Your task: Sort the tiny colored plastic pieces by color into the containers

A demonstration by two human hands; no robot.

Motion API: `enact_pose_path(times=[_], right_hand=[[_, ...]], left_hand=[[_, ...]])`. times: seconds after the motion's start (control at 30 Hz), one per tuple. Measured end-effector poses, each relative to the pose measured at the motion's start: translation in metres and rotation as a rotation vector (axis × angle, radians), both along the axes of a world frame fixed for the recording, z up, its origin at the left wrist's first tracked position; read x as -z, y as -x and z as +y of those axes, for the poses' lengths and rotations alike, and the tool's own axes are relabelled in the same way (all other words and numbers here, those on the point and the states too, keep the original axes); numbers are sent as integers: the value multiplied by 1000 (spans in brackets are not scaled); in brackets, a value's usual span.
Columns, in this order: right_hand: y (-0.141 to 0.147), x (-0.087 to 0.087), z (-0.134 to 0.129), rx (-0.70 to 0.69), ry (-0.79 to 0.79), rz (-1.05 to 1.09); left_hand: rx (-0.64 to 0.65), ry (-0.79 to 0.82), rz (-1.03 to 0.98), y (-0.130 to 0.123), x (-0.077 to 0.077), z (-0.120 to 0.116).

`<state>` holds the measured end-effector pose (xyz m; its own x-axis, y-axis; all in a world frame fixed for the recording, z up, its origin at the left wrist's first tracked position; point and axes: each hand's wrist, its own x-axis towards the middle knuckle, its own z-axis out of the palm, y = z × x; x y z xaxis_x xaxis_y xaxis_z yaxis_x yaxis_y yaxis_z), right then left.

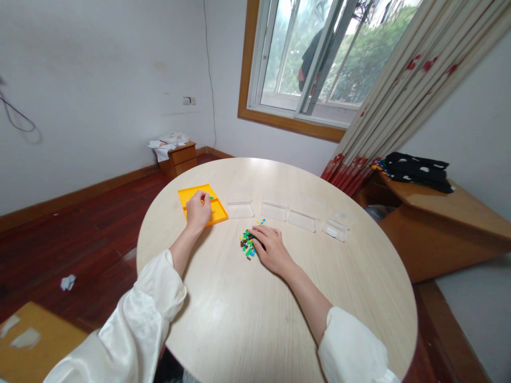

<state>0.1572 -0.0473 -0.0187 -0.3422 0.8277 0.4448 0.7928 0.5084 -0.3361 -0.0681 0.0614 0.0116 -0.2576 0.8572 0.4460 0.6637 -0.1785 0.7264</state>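
- The small plastic pieces [248, 246] lay in a loose, uneven pile near the middle of the round table [255, 314], partly under the right hand [272, 249].
- Their colors were mixed: bright green, blue, yellow and dark brown. Some looked like short bars; most were too small to make out in shape.
- A few blue and yellow ones sat at the far edge of the pile, just beyond the right hand's fingers, and a brown one lay at the near edge.
- The right hand was palm down and fairly wide, its fingers loosely curved over the pile; whether it gripped any piece could not be told.
- The left hand [198, 210] was over the orange-yellow tray [189, 194], narrow, with its fingers drawn in together. A green piece [211, 198] showed right by the fingertips, but whether they pinched it could not be told.
- The tray was shallow and glossy, with a raised rim and a ridge across its middle.
- Four clear plastic boxes [240, 209] stood in a curved row to the right of the tray, beyond the pile. The rightmost box [334, 231] had something pale in it, too faint to identify.
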Motion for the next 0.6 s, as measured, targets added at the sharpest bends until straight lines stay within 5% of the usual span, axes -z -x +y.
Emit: enact_pose_path(times=[0.2, 0.37, 0.6], right_hand=[[6, -7, -4, -59, 38, -56], [8, -7, -4, -54, 75, -55], [5, 1, 0, -15, 28, 9]], left_hand=[[-129, 105, 140, 1, 2, 0], [-102, 84, 114, -3, 3, 0], [358, -57, -87, -23, 11, -9]])
